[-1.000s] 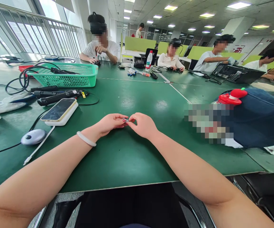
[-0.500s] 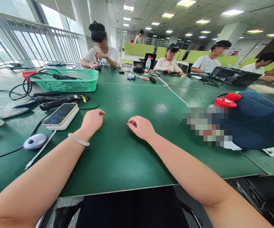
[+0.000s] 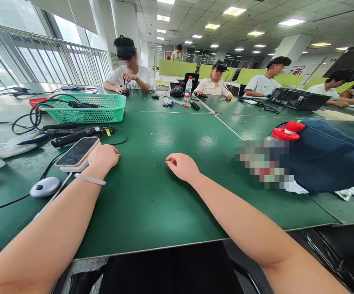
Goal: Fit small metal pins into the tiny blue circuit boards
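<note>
My left hand (image 3: 104, 157) is closed, its back toward me, just right of a phone (image 3: 78, 152) lying on a white block (image 3: 78, 166). Whatever its fingers hold is hidden. A pale bangle (image 3: 90, 179) circles that wrist. My right hand (image 3: 183, 166) rests at the green table (image 3: 152, 208), loosely curled, with a gap between thumb and fingers and nothing visible in it. Beside my left forearm lie an oval grey device (image 3: 45, 187) and a white cable (image 3: 56, 196).
Black handheld tools (image 3: 77, 136) and a green basket (image 3: 94, 108) with cables stand at the left, near white gloves (image 3: 16, 145). A dark blue bag (image 3: 330, 157) and a red-lidded bottle (image 3: 285, 132) are at the right. Several people sit across the table, near a water bottle (image 3: 188, 88).
My left hand has moved left, toward the phone; the small dark thing seen at its fingertips before is out of sight. My right hand has hardly moved. The view has shifted slightly.
</note>
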Demonstrator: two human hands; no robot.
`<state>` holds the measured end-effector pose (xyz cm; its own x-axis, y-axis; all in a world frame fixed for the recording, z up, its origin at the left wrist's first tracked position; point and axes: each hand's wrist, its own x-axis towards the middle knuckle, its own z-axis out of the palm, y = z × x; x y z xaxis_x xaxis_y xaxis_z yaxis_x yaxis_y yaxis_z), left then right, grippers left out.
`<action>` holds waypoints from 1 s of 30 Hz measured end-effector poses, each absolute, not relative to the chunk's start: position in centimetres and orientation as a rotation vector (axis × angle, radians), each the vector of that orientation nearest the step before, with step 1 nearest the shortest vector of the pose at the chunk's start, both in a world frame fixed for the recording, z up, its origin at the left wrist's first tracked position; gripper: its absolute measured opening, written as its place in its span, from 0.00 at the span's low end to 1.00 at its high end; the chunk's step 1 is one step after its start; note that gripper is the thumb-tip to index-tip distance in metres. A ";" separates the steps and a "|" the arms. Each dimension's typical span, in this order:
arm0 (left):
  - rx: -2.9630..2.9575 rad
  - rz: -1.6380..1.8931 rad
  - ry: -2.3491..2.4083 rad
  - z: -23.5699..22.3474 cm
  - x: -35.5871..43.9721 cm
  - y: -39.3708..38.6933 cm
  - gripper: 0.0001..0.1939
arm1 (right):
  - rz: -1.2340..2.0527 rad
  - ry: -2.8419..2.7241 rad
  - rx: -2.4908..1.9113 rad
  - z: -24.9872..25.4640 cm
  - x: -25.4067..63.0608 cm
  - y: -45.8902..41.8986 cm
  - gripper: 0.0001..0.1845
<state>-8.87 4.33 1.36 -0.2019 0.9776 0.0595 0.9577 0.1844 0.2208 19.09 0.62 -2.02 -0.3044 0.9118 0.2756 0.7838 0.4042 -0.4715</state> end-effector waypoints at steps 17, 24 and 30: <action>1.681 0.912 1.223 -2.6 -2.5 3.8 0.25 | 0.412 -2.329 -1.352 -2.2 19.0 1.0 0.09; 2.228 0.826 1.466 -1.5 -1.9 2.8 0.22 | 0.411 -2.404 -1.318 -2.6 19.1 1.4 0.12; 2.277 0.957 2.342 0.3 -5.3 2.8 0.26 | 0.489 -2.379 -1.341 -2.3 19.2 1.2 0.10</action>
<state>-5.26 2.80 0.31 -0.0863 0.8319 0.5481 0.9777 -0.0348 0.2069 19.20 1.18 -2.29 -0.4815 0.8647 0.1432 0.7379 0.4881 -0.4661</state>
